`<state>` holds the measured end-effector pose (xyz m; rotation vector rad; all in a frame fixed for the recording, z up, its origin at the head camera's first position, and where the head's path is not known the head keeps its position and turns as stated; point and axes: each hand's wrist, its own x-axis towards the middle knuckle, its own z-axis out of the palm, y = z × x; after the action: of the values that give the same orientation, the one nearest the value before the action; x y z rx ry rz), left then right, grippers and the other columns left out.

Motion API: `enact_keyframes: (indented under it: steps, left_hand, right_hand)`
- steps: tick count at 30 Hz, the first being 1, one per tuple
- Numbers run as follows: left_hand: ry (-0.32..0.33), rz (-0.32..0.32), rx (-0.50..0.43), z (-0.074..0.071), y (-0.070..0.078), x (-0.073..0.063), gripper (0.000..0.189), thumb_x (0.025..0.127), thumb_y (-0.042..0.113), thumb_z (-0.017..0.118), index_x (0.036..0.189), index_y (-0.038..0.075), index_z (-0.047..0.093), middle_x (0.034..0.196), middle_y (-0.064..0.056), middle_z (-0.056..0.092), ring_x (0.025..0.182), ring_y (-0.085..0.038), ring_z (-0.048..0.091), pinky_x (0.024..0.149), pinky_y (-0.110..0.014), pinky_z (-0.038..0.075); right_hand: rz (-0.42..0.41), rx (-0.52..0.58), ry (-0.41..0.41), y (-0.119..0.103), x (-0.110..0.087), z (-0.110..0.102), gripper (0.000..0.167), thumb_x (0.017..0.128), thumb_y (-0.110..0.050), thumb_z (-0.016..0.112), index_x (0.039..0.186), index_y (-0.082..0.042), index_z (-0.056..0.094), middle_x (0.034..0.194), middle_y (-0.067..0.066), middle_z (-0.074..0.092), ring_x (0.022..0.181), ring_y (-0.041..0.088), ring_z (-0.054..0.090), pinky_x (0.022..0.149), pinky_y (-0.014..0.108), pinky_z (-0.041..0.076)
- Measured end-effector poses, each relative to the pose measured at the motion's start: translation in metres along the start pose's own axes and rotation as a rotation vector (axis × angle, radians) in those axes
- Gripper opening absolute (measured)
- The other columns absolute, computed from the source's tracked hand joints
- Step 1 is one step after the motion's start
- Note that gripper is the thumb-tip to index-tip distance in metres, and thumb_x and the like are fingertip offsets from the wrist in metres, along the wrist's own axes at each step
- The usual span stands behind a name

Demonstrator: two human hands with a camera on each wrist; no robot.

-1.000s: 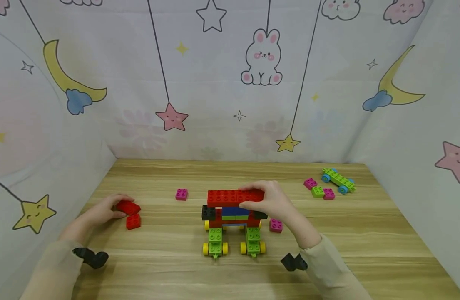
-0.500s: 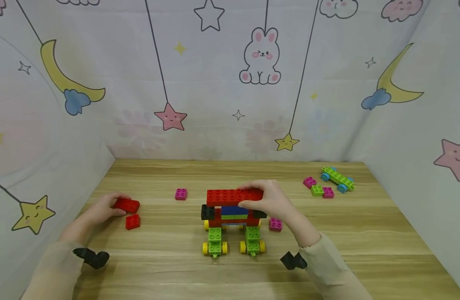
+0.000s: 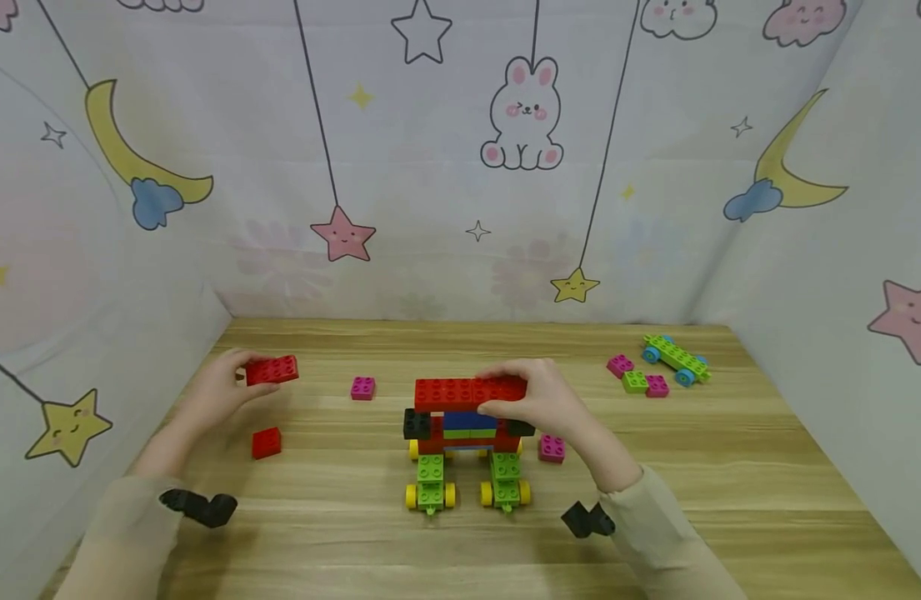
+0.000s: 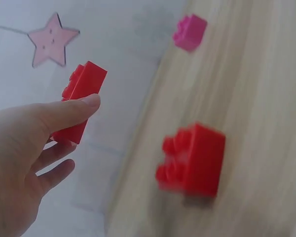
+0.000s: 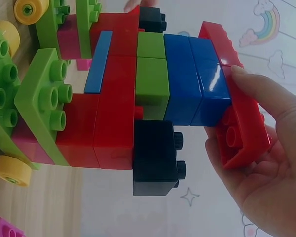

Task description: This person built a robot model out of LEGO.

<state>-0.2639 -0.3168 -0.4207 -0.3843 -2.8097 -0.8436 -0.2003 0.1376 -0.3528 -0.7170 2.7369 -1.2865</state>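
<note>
In the head view my left hand [image 3: 218, 390] pinches a long red building brick [image 3: 278, 369] by its left end, raised off the table. The left wrist view shows the thumb across this brick [image 4: 83, 108]. A smaller red brick [image 3: 266, 443] lies below that hand. At centre stands a wheeled brick vehicle [image 3: 470, 422], with green bases, yellow wheels, and red, green, blue and black bricks. My right hand [image 3: 548, 404] grips the right end of its red top layer [image 3: 445, 394]. In the right wrist view, thumb and fingers lie on either side of an overhanging red brick [image 5: 254, 133].
A pink brick [image 3: 363, 388] lies between the left hand and the vehicle, another pink brick [image 3: 552, 448] right of the vehicle. At the back right are a green wheeled base [image 3: 676, 358] with blue wheels, a green brick [image 3: 635, 382] and two pink ones. Patterned cloth [image 3: 430, 167] encloses the table.
My left hand has lifted the long red brick off the table and carried it away from me and slightly right. The right hand keeps its grip on the vehicle's top, unmoved.
</note>
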Motion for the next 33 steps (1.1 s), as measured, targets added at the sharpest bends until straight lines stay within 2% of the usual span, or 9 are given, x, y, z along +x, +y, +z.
enact_keyframes:
  steps: [4, 6, 11, 18, 22, 26, 30, 33]
  left_hand:
    - [0.062, 0.032, 0.012, 0.0, 0.026, 0.003, 0.046, 0.081, 0.018, 0.081, 0.117, -0.004, 0.064, 0.108, -0.023, 0.063, 0.091, -0.031, 0.056, 0.071, -0.031, 0.048]
    - [0.076, 0.041, 0.006, 0.0, 0.04, 0.004, 0.046, 0.08, 0.019, 0.081, 0.116, -0.003, 0.065, 0.108, -0.021, 0.063, 0.089, -0.03, 0.056, 0.069, -0.028, 0.048]
    - [0.089, 0.045, -0.012, 0.0, 0.074, 0.006, 0.044, 0.082, 0.021, 0.08, 0.117, -0.001, 0.066, 0.11, -0.019, 0.064, 0.092, -0.03, 0.057, 0.073, -0.035, 0.05]
    - [0.11, 0.072, -0.105, 0.002, 0.122, 0.005, 0.043, 0.082, 0.018, 0.079, 0.119, 0.0, 0.066, 0.11, -0.016, 0.064, 0.093, -0.029, 0.057, 0.076, -0.038, 0.049]
    - [0.141, 0.119, -0.146, 0.005, 0.149, 0.004, 0.042, 0.08, 0.014, 0.081, 0.117, 0.0, 0.067, 0.106, -0.014, 0.065, 0.091, -0.026, 0.057, 0.077, -0.039, 0.051]
    - [0.167, 0.183, -0.18, 0.009, 0.174, 0.002, 0.039, 0.078, 0.013, 0.083, 0.113, 0.0, 0.069, 0.101, -0.011, 0.067, 0.088, -0.022, 0.056, 0.074, -0.032, 0.05]
    - [0.149, 0.228, -0.206, 0.014, 0.194, 0.001, 0.04, 0.077, 0.015, 0.084, 0.113, 0.003, 0.07, 0.101, -0.009, 0.068, 0.087, -0.02, 0.057, 0.074, -0.031, 0.049]
    - [0.118, 0.242, -0.219, 0.017, 0.206, 0.001, 0.042, 0.077, 0.017, 0.084, 0.115, 0.005, 0.07, 0.103, -0.008, 0.069, 0.088, -0.02, 0.057, 0.075, -0.033, 0.05]
  right_hand:
    - [-0.002, -0.013, -0.007, 0.0, 0.0, -0.001, 0.038, 0.085, -0.023, 0.077, 0.12, -0.009, 0.069, 0.116, 0.008, 0.071, 0.1, 0.022, 0.067, 0.089, 0.039, 0.054]
    - [-0.006, -0.019, -0.009, -0.001, 0.0, -0.001, 0.038, 0.085, -0.024, 0.077, 0.12, -0.009, 0.069, 0.116, 0.008, 0.071, 0.1, 0.022, 0.067, 0.09, 0.039, 0.054]
    - [-0.004, -0.017, -0.014, -0.001, -0.001, -0.003, 0.038, 0.086, -0.024, 0.076, 0.12, -0.01, 0.069, 0.116, 0.007, 0.071, 0.099, 0.021, 0.066, 0.089, 0.038, 0.054]
    - [-0.02, -0.018, 0.002, 0.0, -0.003, -0.003, 0.039, 0.085, -0.022, 0.077, 0.121, -0.008, 0.069, 0.117, 0.009, 0.071, 0.097, 0.021, 0.067, 0.085, 0.034, 0.055]
    - [-0.035, -0.032, 0.007, 0.001, -0.004, -0.002, 0.041, 0.085, -0.022, 0.077, 0.122, -0.007, 0.068, 0.119, 0.01, 0.07, 0.099, 0.022, 0.067, 0.085, 0.034, 0.056]
    - [-0.049, -0.038, 0.006, -0.001, -0.004, -0.001, 0.045, 0.085, -0.023, 0.077, 0.125, -0.006, 0.066, 0.123, 0.01, 0.068, 0.105, 0.024, 0.066, 0.09, 0.038, 0.055]
    - [-0.075, -0.03, 0.018, -0.003, -0.005, -0.002, 0.048, 0.085, -0.022, 0.077, 0.128, -0.005, 0.064, 0.127, 0.011, 0.066, 0.113, 0.027, 0.063, 0.096, 0.043, 0.052]
    - [-0.112, -0.014, 0.056, -0.005, -0.006, -0.003, 0.048, 0.084, -0.019, 0.077, 0.128, -0.005, 0.063, 0.127, 0.012, 0.066, 0.117, 0.03, 0.061, 0.098, 0.049, 0.05]
